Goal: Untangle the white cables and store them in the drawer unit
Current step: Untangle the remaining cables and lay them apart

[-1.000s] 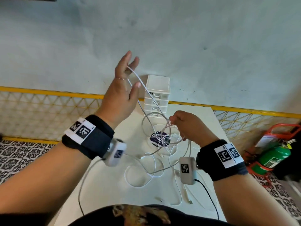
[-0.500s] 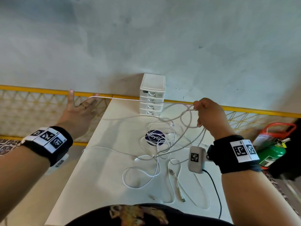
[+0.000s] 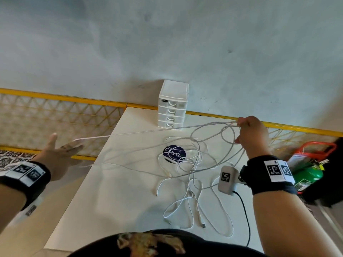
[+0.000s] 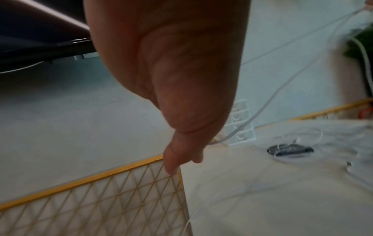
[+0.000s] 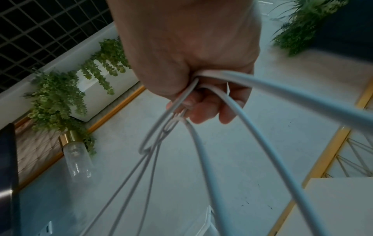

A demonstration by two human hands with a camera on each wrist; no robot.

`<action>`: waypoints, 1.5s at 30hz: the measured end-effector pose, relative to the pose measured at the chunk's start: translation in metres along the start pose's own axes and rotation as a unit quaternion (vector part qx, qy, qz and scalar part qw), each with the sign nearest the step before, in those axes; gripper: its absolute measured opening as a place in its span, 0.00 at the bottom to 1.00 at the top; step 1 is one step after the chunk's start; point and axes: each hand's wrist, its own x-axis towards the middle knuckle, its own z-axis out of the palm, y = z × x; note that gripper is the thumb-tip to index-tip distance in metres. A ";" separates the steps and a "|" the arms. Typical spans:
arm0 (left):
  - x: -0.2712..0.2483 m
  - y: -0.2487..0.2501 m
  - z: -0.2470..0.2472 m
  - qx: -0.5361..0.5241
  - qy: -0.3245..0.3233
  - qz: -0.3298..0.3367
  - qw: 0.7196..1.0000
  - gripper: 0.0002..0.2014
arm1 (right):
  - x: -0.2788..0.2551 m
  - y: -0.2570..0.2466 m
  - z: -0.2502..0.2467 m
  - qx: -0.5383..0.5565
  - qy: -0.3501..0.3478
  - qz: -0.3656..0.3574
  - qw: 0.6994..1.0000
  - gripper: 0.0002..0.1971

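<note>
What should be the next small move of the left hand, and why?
Probably draw the left hand further left: one white cable runs nearly straight from it to the right hand, which grips the loops, and its tail seems to lie in the tangle.

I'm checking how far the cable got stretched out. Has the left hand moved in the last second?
Yes. The left hand was raised in front of the drawer unit; now it is lower and far out to the left, past the table edge.
</note>
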 end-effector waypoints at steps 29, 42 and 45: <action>-0.007 0.135 -0.199 -0.837 0.265 0.216 0.428 0.23 | -0.047 -0.052 0.026 0.148 -0.245 -0.092 0.954 0.14; -0.016 0.095 -0.205 -0.618 0.381 0.117 0.678 0.13 | -0.043 -0.032 0.029 0.052 -0.224 -0.110 0.967 0.11; -0.043 0.071 -0.228 -0.741 0.424 0.107 0.510 0.13 | -0.048 -0.024 0.042 -0.014 -0.232 -0.120 0.965 0.10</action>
